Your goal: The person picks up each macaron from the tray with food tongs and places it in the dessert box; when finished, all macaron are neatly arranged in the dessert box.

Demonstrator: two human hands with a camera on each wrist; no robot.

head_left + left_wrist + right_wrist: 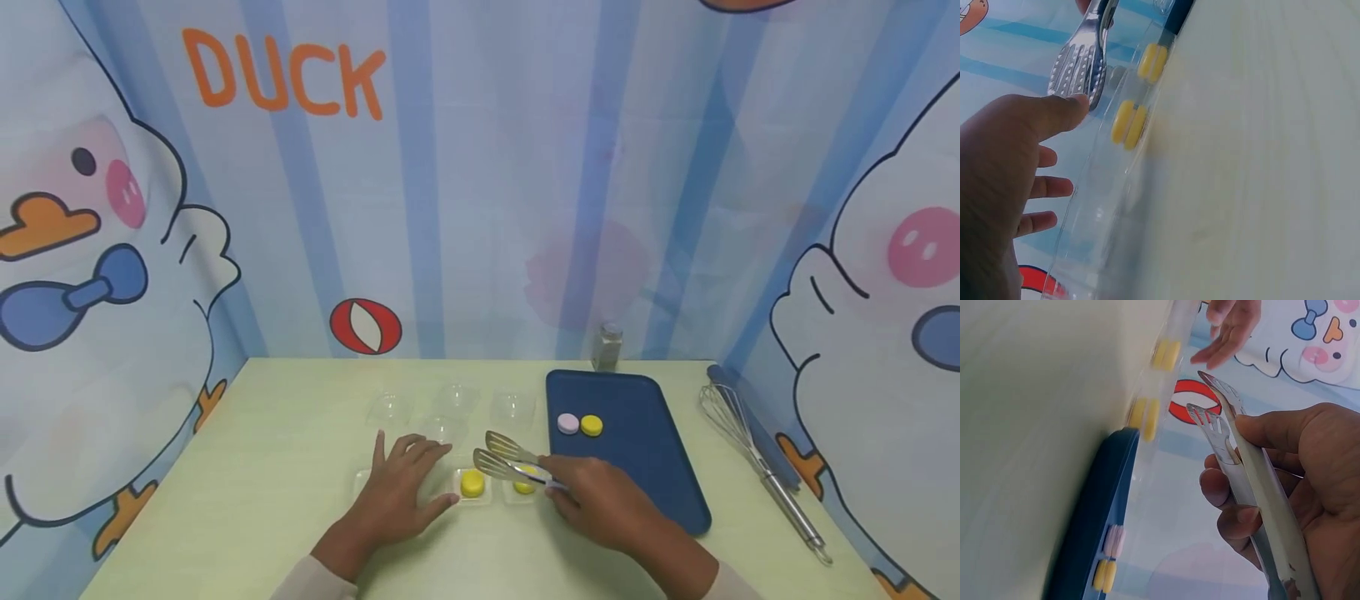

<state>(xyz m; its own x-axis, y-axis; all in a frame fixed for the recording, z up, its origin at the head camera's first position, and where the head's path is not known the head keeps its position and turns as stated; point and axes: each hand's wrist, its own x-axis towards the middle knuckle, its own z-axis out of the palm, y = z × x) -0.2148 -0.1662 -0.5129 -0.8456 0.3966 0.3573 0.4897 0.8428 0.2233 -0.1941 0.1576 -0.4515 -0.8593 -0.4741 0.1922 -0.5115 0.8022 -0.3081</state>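
Note:
My right hand (603, 504) grips metal tongs (1266, 494) between thumb and fingers. Their slotted tips (493, 463) stand a little apart with nothing between them, over the small clear boxes. One yellow macaron (472, 483) sits in a clear box (474, 502). Another yellow macaron (525, 481) lies in the box to its right, partly hidden by the tongs. My left hand (397, 492) is spread over the left end of the box row, holding nothing, its thumb beside the first macaron's box. In the left wrist view, the thumb overlaps the tong tips.
Behind the boxes stand several clear domed lids (390, 407). A blue tray (637, 467) at right carries a lilac macaron (567, 423) and a yellow macaron (592, 426). Farther right lies a whisk (772, 483). A small shaker (607, 347) stands at the back by the curtain.

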